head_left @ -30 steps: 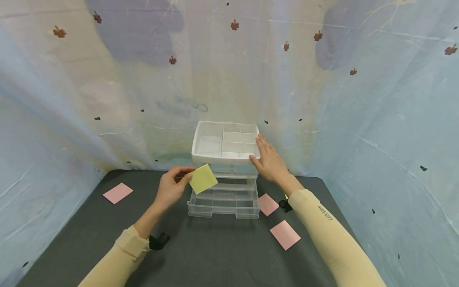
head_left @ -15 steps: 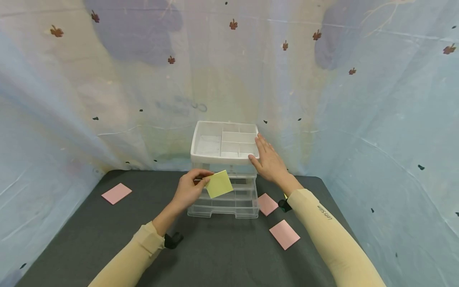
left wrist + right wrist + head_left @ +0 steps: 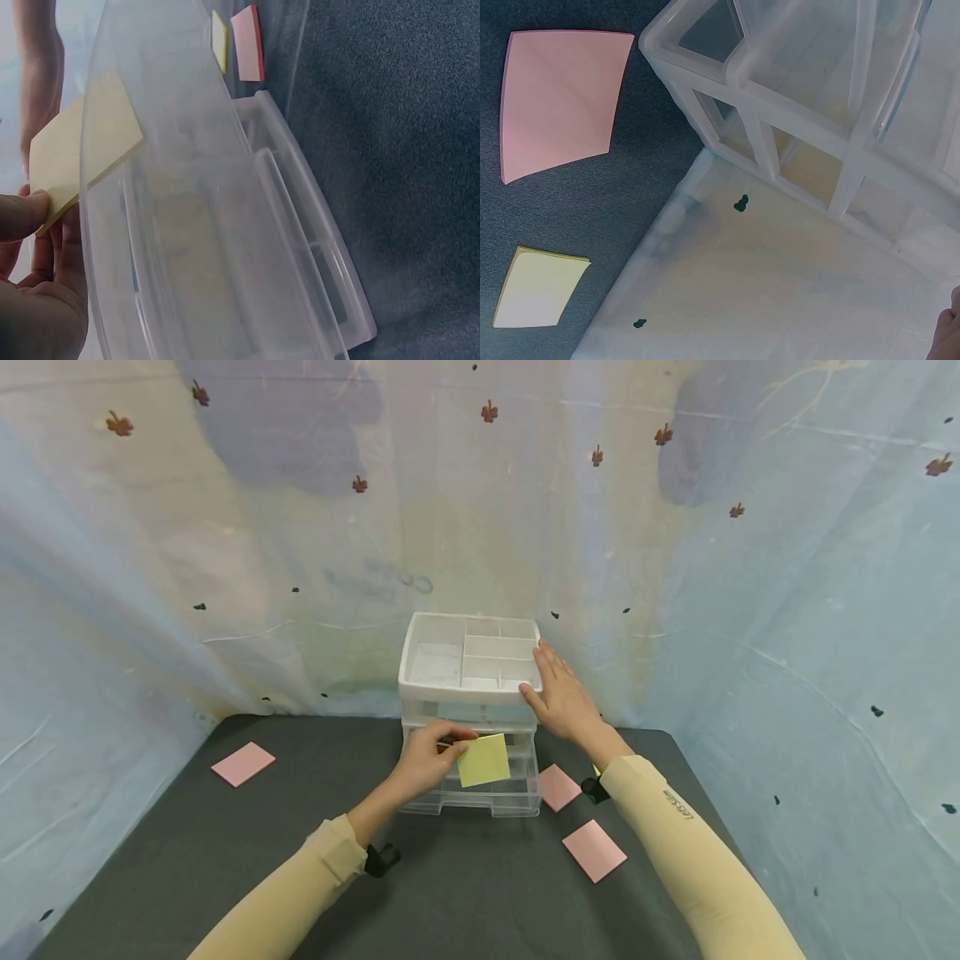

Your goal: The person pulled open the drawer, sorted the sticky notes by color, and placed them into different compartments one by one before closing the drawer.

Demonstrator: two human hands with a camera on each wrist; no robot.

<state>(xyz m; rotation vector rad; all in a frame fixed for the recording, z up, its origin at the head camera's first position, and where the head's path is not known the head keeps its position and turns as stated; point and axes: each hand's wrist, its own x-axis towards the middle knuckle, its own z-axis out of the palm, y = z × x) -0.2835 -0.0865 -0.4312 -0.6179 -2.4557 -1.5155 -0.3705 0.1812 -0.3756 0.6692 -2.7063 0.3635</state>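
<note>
My left hand pinches a yellow sticky note pad by its left edge, thumb on top. The pad overlaps the pulled-out clear drawer of a small plastic drawer unit in the head view. From the left wrist, the yellow pad shows at the rim of a translucent drawer, partly behind its wall. My right hand rests with straight fingers against the right side of the unit's white top tray. Only a sliver of the right hand enters the right wrist view.
Two pink sticky note pads lie right of the unit, one close to its side. Another pink pad lies at the left. A second yellow pad lies near the curtain, mostly hidden by my right wrist in the head view.
My left hand has moved right and slightly down with the yellow pad, from left of the unit to in front of its drawers. My right hand has stayed at the top tray.
</note>
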